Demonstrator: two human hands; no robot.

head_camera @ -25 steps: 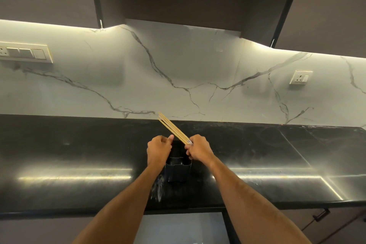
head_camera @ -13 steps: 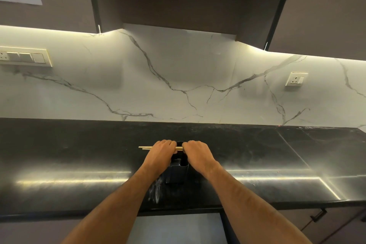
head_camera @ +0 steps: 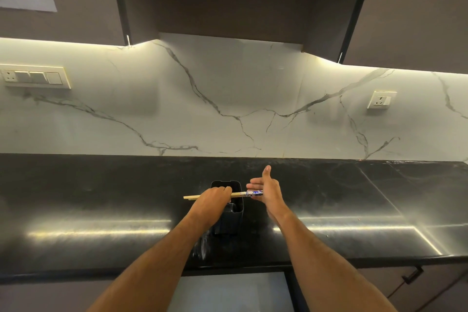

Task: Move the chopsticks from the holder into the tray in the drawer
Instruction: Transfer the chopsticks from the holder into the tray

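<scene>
The left hand is curled over a bundle of wooden chopsticks and grips them about midway along, holding them level just above the mouth of the black holder on the dark counter. Plain tips jut out past the outer side of the fist; the blue-and-white patterned ends reach the other way, toward the right hand. That hand is spread, fingers straight and thumb raised, its palm facing the patterned ends and seemingly touching them, though contact is hard to confirm. It holds nothing.

So the whole bundle appears to hang on one fist. The main risk, as I judge it, is a stick sliding lengthwise out of the grip: the sticks are smooth and lie parallel, and a loose one could slip toward the tips, where nothing blocks it, and drop onto the counter or the floor. A tilt of the wrist on the way down would cause that.

The holder stands directly beneath the grip, so a careless pull toward the body could clip its rim and tip it.

The drawer and tray are not clearly in view; only a pale panel shows below the counter edge, nearer the body than the grip. If the drawer is not open wide enough, the long sticks may catch the counter edge when lowered crosswise.
</scene>
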